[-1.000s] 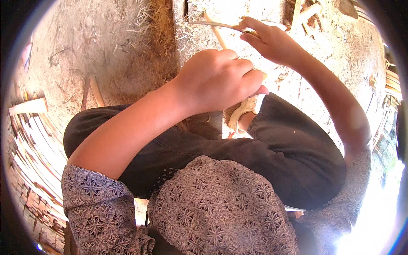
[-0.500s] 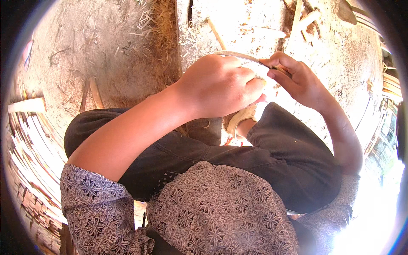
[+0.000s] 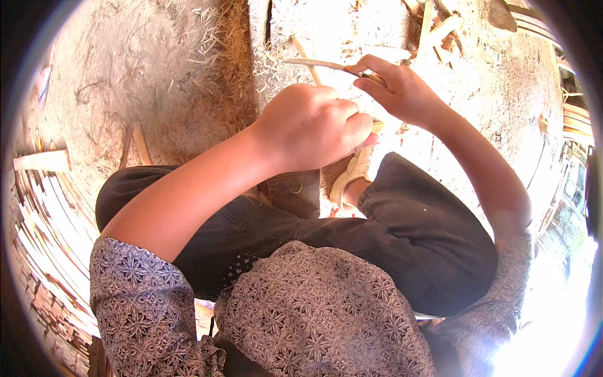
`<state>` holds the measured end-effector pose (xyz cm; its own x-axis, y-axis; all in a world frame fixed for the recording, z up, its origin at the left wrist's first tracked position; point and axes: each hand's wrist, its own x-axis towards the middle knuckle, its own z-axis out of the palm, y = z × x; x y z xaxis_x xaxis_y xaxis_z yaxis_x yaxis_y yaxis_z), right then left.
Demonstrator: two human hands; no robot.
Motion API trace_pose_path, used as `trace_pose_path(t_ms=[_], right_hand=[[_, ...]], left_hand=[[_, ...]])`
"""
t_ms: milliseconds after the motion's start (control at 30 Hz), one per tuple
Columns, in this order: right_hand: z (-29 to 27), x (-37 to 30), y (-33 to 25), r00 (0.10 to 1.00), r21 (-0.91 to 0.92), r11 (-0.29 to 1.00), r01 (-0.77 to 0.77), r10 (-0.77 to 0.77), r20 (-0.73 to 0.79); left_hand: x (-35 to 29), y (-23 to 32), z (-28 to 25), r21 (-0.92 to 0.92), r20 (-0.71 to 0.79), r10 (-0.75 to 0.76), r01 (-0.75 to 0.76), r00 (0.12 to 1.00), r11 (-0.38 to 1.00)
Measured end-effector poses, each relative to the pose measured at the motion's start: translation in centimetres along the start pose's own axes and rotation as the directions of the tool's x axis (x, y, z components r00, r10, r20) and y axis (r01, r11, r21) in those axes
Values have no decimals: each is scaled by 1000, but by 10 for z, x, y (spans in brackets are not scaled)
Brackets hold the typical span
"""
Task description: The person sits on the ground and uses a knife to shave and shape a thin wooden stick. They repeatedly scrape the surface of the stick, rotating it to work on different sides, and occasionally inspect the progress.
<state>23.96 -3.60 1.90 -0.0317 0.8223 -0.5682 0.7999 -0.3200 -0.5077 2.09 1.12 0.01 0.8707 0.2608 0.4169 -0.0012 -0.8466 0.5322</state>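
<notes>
My right hand [image 3: 397, 91] is closed on the handle of a knife with a narrow, slightly curved blade [image 3: 317, 63]. The blade points left, beyond my left hand and apart from its knuckles. My left hand [image 3: 319, 125] is a fist in front of my shins, back of the hand up. By its fingers a pale yellowish tip of a wood or bamboo piece [image 3: 377, 127] shows; the rest is hidden in the fist. Just past the left knuckles, a thin pale stick [image 3: 306, 58] runs beneath the blade.
Pale shavings [image 3: 212, 38] litter the ground at the far side. Cut wood pieces [image 3: 434, 31] lie at the far right. Many split strips [image 3: 53, 217] are stacked at my left. My folded legs [image 3: 427, 232] and a sandalled foot [image 3: 352, 185] are close below my hands.
My right hand and the knife have moved left and farther away, so the blade now reaches out past my left knuckles. The left fist has barely moved. The view has shifted slightly.
</notes>
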Motion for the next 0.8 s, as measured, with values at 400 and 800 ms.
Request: trace_pose_path(t_ms=[400, 800], right_hand=[[24, 69, 38, 993, -66, 996, 51, -58, -102], [-9, -30, 6, 994, 182, 982, -51, 32, 109]], left_hand=[[4, 0, 1, 20, 54, 16, -17, 998, 1000], [3, -4, -3, -17, -21, 8, -8, 1000, 1000]])
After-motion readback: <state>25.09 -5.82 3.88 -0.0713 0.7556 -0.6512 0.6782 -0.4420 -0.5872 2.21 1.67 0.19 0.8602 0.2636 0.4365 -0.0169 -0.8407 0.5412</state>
